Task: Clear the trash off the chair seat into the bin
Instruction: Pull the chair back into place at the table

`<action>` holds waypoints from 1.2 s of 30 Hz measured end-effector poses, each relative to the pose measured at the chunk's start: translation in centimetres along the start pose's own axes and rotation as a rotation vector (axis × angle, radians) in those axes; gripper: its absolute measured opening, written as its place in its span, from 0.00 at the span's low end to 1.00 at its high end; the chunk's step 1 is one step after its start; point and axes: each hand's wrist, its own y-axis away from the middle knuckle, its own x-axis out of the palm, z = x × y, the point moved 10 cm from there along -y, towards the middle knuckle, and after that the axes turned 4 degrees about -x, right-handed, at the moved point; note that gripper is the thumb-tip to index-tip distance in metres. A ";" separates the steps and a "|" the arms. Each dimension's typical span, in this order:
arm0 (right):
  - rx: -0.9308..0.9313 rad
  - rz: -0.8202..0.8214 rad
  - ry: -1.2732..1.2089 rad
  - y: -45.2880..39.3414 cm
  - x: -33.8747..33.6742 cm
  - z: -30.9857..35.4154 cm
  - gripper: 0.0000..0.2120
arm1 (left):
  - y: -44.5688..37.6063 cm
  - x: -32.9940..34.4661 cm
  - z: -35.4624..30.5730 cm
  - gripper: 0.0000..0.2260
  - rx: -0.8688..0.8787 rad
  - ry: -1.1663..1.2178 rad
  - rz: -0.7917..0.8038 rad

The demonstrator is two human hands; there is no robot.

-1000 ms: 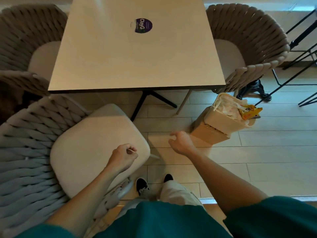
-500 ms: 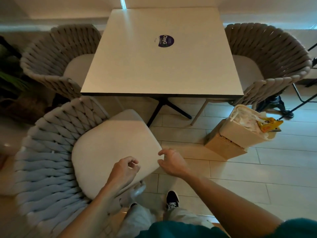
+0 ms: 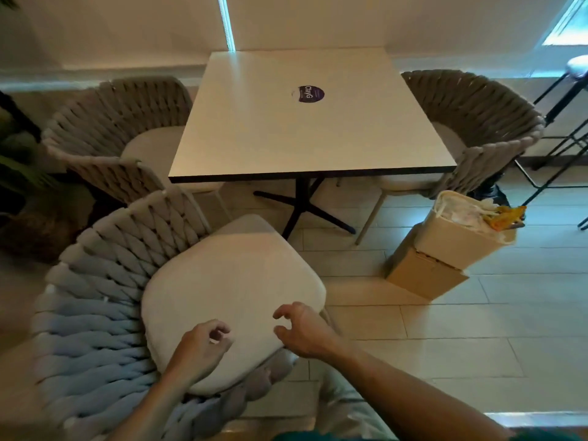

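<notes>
While my left hand (image 3: pixel 203 346) pinched a small white scrap (image 3: pixel 215 341) over the chair seat (image 3: pixel 229 281), my right hand (image 3: pixel 302 332) hovered loosely curled, empty. Bin (image 3: pixel 461 237) stood well apart and looked full; the scrap could slip off the heap.

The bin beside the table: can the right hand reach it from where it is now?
Probably not without a step. The right hand hovers over the seat cushion, and the bin stands apart across bare floor. Nothing blocks the way between them.
</notes>
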 end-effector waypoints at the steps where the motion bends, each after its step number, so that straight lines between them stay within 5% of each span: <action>1: 0.002 -0.025 0.006 0.0 1.1 0.5 0.17 | 0.0 0.2 1.6 0.04 0.010 -0.028 0.020; 8: -0.039 -0.125 0.157 2.2 7.3 5.2 0.20 | 2.1 0.6 10.2 0.06 0.008 -0.144 0.211; 16: -0.171 0.156 0.392 4.2 16.0 10.1 0.27 | 6.1 -0.9 15.4 0.10 0.091 -0.256 0.318; 21: -0.161 0.208 0.553 4.3 18.5 10.4 0.27 | 8.5 -1.1 14.8 0.08 0.225 -0.333 0.334; 25: -0.165 0.257 0.675 4.1 19.0 10.1 0.31 | 9.2 -1.1 14.7 0.26 0.293 -0.446 0.266; 36: -0.225 0.142 0.695 4.4 18.7 9.6 0.21 | 9.7 -0.7 13.9 0.19 0.300 -0.359 0.168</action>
